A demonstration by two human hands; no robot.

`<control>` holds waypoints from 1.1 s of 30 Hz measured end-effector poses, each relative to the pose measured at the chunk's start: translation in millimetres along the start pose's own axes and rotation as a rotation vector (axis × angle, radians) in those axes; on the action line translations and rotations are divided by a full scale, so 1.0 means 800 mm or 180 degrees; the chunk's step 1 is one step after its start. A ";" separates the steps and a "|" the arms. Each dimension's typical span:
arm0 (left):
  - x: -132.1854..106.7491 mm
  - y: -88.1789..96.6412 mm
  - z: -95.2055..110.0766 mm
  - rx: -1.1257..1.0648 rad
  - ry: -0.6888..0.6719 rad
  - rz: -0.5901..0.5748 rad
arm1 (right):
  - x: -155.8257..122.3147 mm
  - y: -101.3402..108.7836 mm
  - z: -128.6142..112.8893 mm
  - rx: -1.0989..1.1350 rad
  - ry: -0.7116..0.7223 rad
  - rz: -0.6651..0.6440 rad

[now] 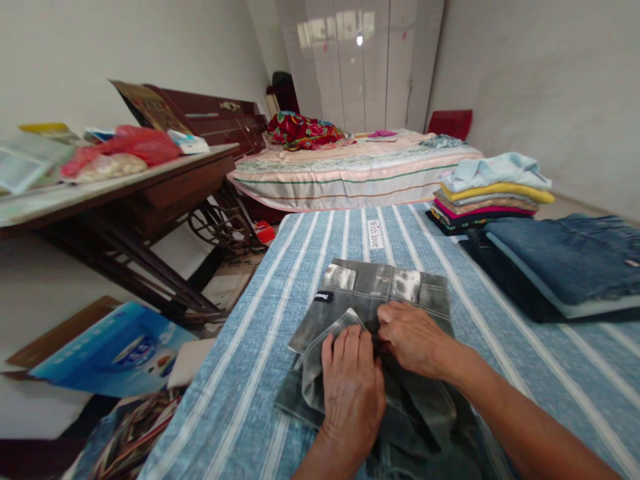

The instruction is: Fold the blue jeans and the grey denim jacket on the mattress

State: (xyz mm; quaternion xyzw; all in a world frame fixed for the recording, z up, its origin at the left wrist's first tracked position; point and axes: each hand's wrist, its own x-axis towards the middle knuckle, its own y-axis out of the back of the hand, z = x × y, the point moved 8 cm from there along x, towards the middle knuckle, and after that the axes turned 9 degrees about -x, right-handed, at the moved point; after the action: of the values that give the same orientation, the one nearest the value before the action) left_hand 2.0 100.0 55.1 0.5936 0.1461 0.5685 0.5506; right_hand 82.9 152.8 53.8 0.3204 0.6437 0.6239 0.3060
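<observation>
A grey denim garment [380, 283] with pale faded patches and a small black label lies partly folded on the striped bedspread, in front of me. My left hand [353, 387] rests on it, fingers stretched out over a turned-up corner of the cloth. Just to the right, my right hand [413, 337] has its fingers curled into a fold of the same garment; the fingertips are partly hidden. Below both hands the cloth is bunched and creased, and it runs out of the bottom of the view. Whether it is trousers or shorts I cannot tell.
Folded blue jeans [565, 260] lie on dark garments at the right. Behind them stands a stack of folded clothes [493, 197]. The blue striped bedspread [255, 333] ends at the left, beside a sewing-machine table [165, 173] and a blue box [120, 350]. Another bed [350, 177] stands beyond.
</observation>
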 end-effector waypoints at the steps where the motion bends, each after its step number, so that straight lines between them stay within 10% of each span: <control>1: 0.002 0.004 -0.003 -0.0047 0.0014 0.0015 | 0.000 0.000 0.000 0.0023 0.0040 -0.0014; 17: 0.014 0.008 -0.029 0.0558 0.0188 -0.1445 | 0.002 -0.005 0.007 0.0272 0.0279 -0.0024; 33: 0.011 0.009 -0.017 0.0639 -0.0147 -0.1531 | 0.002 -0.004 0.008 0.0434 0.0325 0.0051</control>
State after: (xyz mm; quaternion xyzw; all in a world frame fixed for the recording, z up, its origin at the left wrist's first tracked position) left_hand -9.9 110.8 62.1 0.6062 0.3261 0.3903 0.6115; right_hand 86.8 158.2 50.1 0.3134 0.6969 0.5966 0.2452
